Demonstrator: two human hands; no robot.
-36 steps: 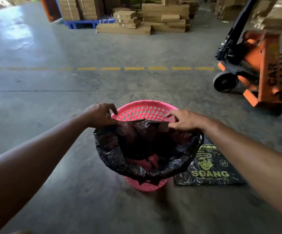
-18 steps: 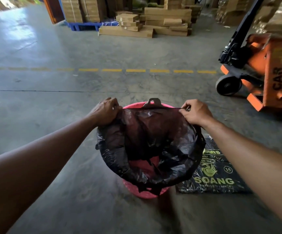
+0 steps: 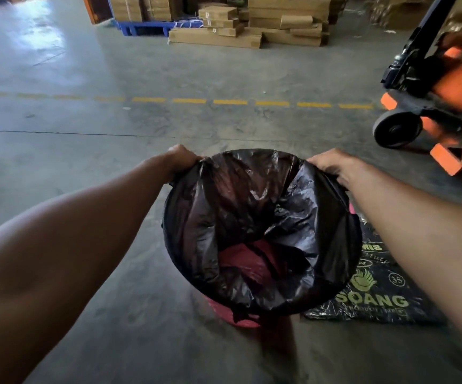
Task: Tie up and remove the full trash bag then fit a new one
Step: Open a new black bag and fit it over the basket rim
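A black trash bag lines a pink plastic bin on the concrete floor in front of me. The bag's mouth is stretched wide and covers the bin's whole rim; only a strip of pink shows at the bin's near base and through the bag's bottom. My left hand grips the bag's edge at the far left of the rim. My right hand grips the edge at the far right.
A flat black pack of bags with yellow print lies on the floor just right of the bin. An orange pallet jack stands at the right. Stacked cardboard boxes and a blue pallet sit beyond a dashed yellow line.
Both hands pulled the bag's far edge up and over the bin's far rim, spreading it outward. The pink rim that showed a second ago is now covered.
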